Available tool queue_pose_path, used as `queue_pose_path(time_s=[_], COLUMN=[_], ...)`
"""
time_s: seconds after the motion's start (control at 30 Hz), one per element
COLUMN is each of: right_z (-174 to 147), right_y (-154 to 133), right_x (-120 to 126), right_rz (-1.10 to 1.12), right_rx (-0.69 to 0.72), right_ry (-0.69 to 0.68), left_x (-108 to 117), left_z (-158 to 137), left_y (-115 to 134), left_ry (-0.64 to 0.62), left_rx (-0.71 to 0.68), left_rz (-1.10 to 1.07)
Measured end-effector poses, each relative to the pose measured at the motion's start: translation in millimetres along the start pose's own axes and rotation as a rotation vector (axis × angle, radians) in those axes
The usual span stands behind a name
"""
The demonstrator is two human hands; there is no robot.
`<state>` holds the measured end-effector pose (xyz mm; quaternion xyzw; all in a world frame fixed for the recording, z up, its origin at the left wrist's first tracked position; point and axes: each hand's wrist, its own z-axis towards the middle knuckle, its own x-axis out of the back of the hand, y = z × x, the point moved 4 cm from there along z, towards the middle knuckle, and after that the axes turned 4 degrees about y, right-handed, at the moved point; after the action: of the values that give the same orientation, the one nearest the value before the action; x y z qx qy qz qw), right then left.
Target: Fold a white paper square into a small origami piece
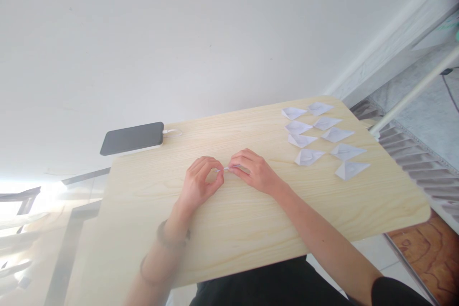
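Over the middle of the table, my left hand (201, 180) and my right hand (254, 168) face each other, nearly touching. Both pinch a small piece of white paper (226, 168) between thumb and fingers. Only a thin white strip of it shows in the gap; the rest is hidden behind the fingers, so its folded shape is unclear. To the right of my right hand lie several folded white paper pieces with pointed ends, the nearest being one folded paper (309, 157), set out in two rough columns.
A dark-screened phone (132, 138) with a white cable (172, 131) plugged in rests at the table's back left corner. The light wooden table (251, 239) meets a white wall (201, 43) behind. A pale pole (412, 93) slants past the right edge.
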<state>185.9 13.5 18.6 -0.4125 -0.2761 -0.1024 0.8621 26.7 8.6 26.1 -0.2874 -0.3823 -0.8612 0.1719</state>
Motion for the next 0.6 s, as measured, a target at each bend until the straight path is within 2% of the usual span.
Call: queue_pose_path(time_s=[0.23,0.6], right_z=[-2.5,-4.4], right_y=[4.3,5.1], right_x=[-4.0,-5.1], right_rz=[0.023,0.058], right_rx=[-0.037,-0.053], right_ry=[-0.024,-0.014], left_x=[-1.3,-3.1], left_z=[0.5,0.2], left_y=[0.2,1.2], left_ry=[-0.058,-0.05], left_rx=[0.001,-0.026], left_rz=[0.015,0.048])
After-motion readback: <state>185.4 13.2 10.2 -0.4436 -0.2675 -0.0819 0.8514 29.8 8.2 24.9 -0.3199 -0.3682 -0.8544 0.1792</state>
